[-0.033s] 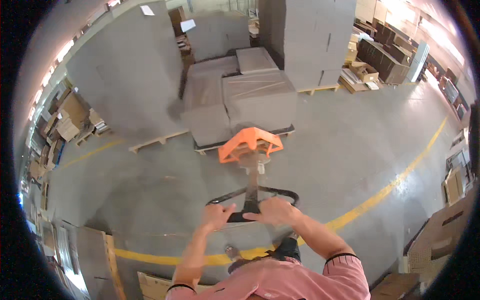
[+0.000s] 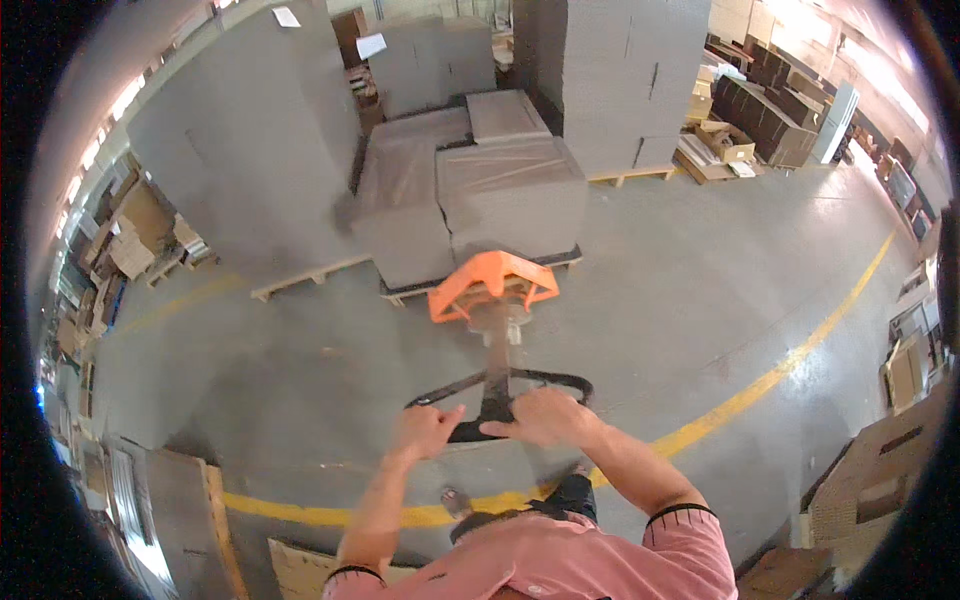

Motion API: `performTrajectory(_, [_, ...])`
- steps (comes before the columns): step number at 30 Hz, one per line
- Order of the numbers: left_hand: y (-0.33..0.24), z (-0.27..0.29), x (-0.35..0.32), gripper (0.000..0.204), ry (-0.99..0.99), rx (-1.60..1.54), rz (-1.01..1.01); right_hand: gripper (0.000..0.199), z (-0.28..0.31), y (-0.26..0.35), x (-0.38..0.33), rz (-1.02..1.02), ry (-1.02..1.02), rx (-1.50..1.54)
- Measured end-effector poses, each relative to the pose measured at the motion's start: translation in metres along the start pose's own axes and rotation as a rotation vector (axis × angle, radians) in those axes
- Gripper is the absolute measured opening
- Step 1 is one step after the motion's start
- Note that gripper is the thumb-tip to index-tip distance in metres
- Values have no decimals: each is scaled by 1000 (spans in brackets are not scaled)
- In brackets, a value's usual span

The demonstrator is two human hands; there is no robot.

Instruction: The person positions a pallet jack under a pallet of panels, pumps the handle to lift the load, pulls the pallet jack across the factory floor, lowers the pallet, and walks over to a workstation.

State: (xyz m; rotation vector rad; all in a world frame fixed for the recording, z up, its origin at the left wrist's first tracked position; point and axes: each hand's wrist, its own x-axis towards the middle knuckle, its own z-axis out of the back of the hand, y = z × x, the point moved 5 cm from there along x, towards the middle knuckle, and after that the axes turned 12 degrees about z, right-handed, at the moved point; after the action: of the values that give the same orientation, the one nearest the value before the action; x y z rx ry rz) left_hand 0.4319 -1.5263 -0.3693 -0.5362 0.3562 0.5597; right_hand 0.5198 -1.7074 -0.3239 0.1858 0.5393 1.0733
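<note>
Both left hand [image 2: 425,431] and right hand [image 2: 546,418] (curled) clasp the black handle [image 2: 494,406].

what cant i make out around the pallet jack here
All in the head view:
- Far end of the orange pallet jack: hidden by the wrapped boxes.
- Contents of those boxes: hidden by their covering.
- Undersides of the left hand and right hand: hidden by the hands themselves.
- White sheet's details: too small.
</note>
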Motion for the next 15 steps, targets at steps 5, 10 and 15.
performTrajectory(5, [-111,-66,-16,69,-1,-22,-15,87,33,-102,-73,37,32,-54])
performTrajectory(10, [-199,-155,-12,76,195,39,6,83,21,-200,-136,-5,79,-17])
performTrajectory(15, [-265,-153,17,81,352,-81,109,77,80,-263,-153,109,-197,-114])
